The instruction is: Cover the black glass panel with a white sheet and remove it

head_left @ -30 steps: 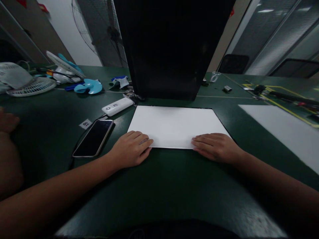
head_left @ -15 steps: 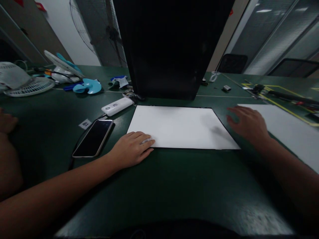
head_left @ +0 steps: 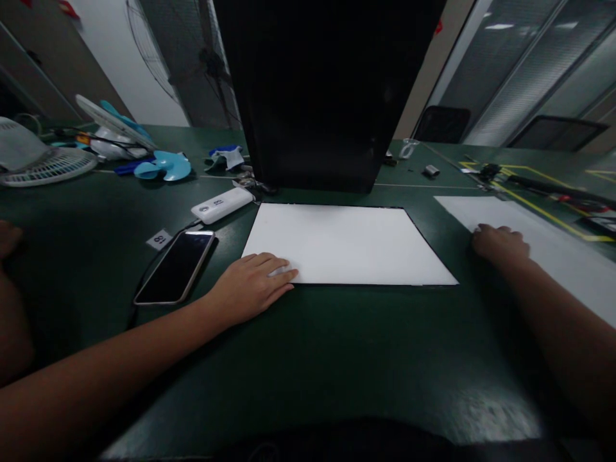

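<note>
A white rectangular panel with thin dark edges lies flat on the dark green table. My left hand rests on its near left corner, fingers stretched out and a little apart, thumb by the front edge. A greyish-white patch shows between those fingers; I cannot make out what it is. At the right, my right hand is closed at the left edge of a second white sheet, fingers curled and pinching there. The hand partly covers that edge.
A tall black screen stands behind the panel. Left of it lie a phone, a white power bank, a number tag and fan parts. Another person's arm is at far left. Yellow-edged strips lie beyond the sheet.
My right hand has come down from above the table, moved right, and closed at the second sheet's edge. That sheet's far corner has shifted left. My left hand stays on the panel.
</note>
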`<action>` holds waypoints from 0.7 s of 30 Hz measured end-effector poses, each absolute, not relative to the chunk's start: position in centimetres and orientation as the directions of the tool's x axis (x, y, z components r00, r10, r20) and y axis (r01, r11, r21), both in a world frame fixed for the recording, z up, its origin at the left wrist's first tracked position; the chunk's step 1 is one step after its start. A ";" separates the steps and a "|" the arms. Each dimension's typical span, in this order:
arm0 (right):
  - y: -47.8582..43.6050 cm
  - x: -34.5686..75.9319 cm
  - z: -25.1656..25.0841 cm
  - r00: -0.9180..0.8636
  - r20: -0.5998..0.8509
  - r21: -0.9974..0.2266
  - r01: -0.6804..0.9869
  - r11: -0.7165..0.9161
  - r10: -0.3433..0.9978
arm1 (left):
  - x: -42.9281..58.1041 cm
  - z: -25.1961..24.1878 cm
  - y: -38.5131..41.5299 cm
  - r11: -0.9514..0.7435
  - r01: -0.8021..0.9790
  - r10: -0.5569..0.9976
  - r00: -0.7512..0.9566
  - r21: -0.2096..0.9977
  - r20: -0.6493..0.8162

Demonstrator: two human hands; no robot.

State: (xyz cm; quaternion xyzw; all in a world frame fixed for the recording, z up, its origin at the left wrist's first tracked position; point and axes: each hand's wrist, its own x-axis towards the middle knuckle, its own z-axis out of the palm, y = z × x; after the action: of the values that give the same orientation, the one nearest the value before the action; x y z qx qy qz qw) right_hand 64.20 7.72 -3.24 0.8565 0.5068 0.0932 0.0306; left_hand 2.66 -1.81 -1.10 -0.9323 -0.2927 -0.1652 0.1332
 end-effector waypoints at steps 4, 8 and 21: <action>7.3 63.3 -2.6 0.496 0.086 0.126 0.855 -0.504 0.864 | 2.7 -1.1 -1.8 -0.793 0.593 0.512 0.773 -0.139 0.375; 7.2 62.9 -2.1 0.443 0.087 0.118 0.885 -0.451 0.892 | 2.7 -1.0 -1.8 -0.787 0.595 0.514 0.779 -0.165 0.359; 8.1 60.1 -2.3 0.632 -0.043 -0.077 0.770 -0.633 0.774 | 2.8 -0.6 -1.9 -0.784 0.595 0.523 0.787 -0.178 0.327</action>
State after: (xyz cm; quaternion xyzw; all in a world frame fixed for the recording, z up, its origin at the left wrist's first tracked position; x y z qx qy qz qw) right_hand 60.06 8.12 -2.33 0.9029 0.4275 -0.0360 -0.0258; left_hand 2.81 -1.90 -0.63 -0.9353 -0.2987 -0.1312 0.1370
